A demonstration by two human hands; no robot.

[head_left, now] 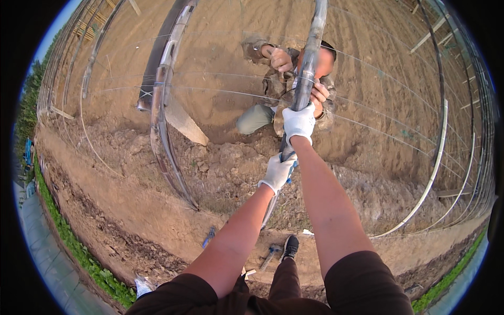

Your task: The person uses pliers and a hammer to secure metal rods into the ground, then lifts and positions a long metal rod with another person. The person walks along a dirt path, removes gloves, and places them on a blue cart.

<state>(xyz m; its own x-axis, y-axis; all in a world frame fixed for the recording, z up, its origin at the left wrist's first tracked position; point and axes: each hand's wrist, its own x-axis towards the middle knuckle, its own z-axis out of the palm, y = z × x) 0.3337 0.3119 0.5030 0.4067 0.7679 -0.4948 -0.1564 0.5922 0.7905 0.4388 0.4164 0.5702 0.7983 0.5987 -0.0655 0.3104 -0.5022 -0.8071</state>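
Note:
A long dark pole (310, 63) with shiny, patchy wrapping rises from the ground in front of me and leans away toward the top. My right hand (299, 124), in a white glove, is closed round it. Lower down, my left hand (278, 172), gloved too, is wrapped round the same pole, and a bit of blue shows at its fingers. Beyond the pole a co-worker in a camouflage jacket (275, 79) crouches. One of the co-worker's hands (318, 93) is at the pole just above my right hand, and the other hand (281, 60) is raised left of it.
Thin wires (226, 90) run across at the co-worker's height. Left stands another curved pole (160, 105) beside a slanting post (184, 123). More arched poles (441, 157) line the right. A hammer (271, 256) and a blue object (208, 237) lie on the soil near my shoe (290, 247).

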